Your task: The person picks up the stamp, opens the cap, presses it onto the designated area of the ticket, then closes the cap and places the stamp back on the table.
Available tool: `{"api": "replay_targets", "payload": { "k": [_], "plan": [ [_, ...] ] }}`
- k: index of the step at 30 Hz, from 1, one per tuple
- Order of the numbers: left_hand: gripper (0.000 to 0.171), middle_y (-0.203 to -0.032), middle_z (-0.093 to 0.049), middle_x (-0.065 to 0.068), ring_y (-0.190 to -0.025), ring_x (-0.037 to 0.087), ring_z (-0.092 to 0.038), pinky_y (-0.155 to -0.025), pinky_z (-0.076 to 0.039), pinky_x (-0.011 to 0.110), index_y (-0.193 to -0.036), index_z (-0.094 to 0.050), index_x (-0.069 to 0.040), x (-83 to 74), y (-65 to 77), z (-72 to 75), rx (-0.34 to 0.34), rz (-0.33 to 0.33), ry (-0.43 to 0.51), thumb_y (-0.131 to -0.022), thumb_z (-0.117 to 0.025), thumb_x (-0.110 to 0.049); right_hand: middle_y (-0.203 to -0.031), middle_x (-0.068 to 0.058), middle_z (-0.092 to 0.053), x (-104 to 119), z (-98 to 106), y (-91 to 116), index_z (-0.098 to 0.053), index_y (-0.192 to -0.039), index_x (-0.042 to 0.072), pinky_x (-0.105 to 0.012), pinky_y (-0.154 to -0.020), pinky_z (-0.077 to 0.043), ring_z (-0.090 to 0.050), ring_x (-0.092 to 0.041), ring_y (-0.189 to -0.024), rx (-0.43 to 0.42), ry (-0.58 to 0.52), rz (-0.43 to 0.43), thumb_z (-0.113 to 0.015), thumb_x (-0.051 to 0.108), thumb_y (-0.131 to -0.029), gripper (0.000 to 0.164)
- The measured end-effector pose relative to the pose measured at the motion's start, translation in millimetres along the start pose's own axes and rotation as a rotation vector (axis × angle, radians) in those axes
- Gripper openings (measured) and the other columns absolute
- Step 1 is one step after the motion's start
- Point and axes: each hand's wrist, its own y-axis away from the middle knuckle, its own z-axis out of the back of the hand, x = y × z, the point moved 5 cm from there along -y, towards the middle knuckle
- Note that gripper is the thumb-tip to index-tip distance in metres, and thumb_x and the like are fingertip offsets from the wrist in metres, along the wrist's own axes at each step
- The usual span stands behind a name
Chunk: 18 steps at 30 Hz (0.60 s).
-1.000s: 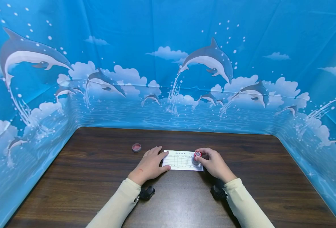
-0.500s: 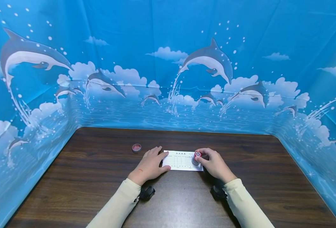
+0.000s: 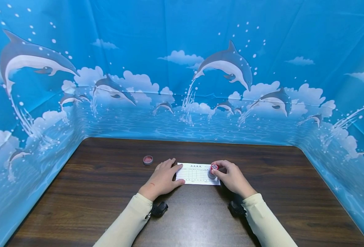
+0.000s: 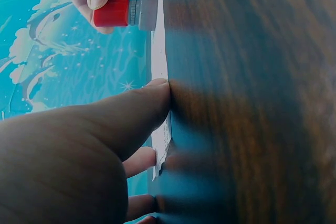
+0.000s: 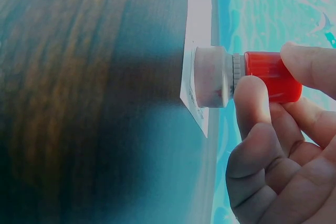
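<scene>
Gap btwn L hand [image 3: 164, 179], stamp [image 5: 248, 65]

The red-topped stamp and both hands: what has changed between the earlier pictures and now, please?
Nothing has visibly changed. The right hand still holds the red-topped stamp on the right part of the paper slip, the left hand still rests at the slip's left end, and the small round reddish item stayed on the table.

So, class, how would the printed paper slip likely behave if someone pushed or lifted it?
The paper slip would probably bend, looking very thin edge-on in the wrist views. That thinness suggests it is light and might slide easily, were the left hand not on one end and the red-topped stamp on the other.
</scene>
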Motion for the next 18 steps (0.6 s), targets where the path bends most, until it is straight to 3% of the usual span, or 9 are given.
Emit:
{"api": "replay_targets", "payload": {
  "k": [18],
  "plan": [
    [0.066, -0.163, -0.037, 0.020, -0.152, 0.039, -0.032, -0.123, -0.025, 0.057, -0.151, -0.055, -0.015, -0.4, 0.5, 0.7, -0.007, -0.003, 0.000, -0.097, -0.070, -0.049, -0.111, -0.006, -0.070, 0.7, 0.1, 1.3, -0.073, -0.124, 0.009, -0.031, -0.071, -0.052, -0.060, -0.020, -0.089, 0.002, -0.003, -0.010, -0.075, 0.020, -0.097, 0.029]
  ]
}}
